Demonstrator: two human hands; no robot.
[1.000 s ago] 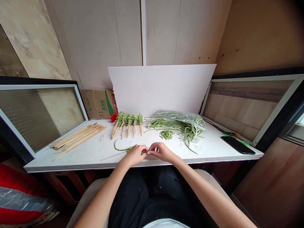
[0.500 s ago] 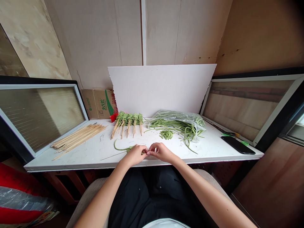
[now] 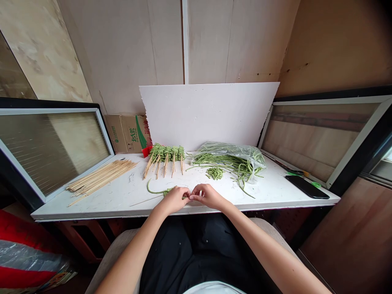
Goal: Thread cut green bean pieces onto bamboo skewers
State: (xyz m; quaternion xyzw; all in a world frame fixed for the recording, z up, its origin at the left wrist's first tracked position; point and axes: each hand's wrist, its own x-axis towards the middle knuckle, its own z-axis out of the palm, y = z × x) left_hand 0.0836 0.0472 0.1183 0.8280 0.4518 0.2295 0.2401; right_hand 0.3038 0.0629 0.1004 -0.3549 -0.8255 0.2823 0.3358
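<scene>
At the bottom middle of the frame, by the near edge of the white counter (image 3: 275,192), my two hands are meeting. My left hand (image 3: 174,199) is curling shut, with its fingers closing on a long green bean (image 3: 153,192). The bean is coming out from under this hand and bending away to the left on the counter. A thin stick (image 3: 143,200) is poking out to the left from under the same hand, just below the bean. My right hand (image 3: 208,196) is curling too, and its fingertips are pinching tight right where they are touching my left hand. I cannot tell what is between those fingertips, because it is too small to see.

To the left of the middle, a big pile of bare sticks (image 3: 101,176) is lying on the counter. Just above my hands, a row of sticks with green beans wound on them (image 3: 165,155) is lying in a fan. To the right of that, a clear bag (image 3: 235,153) is lying open with lots of long beans spilling out. A little heap of cut bean bits (image 3: 214,173) is sitting just in front of the bag. Far to the right, a black phone (image 3: 306,186) is lying flat near the counter's edge. At the back, a white board (image 3: 208,114) is leaning on the wall, and a brown box (image 3: 128,132) is standing to its left.
</scene>
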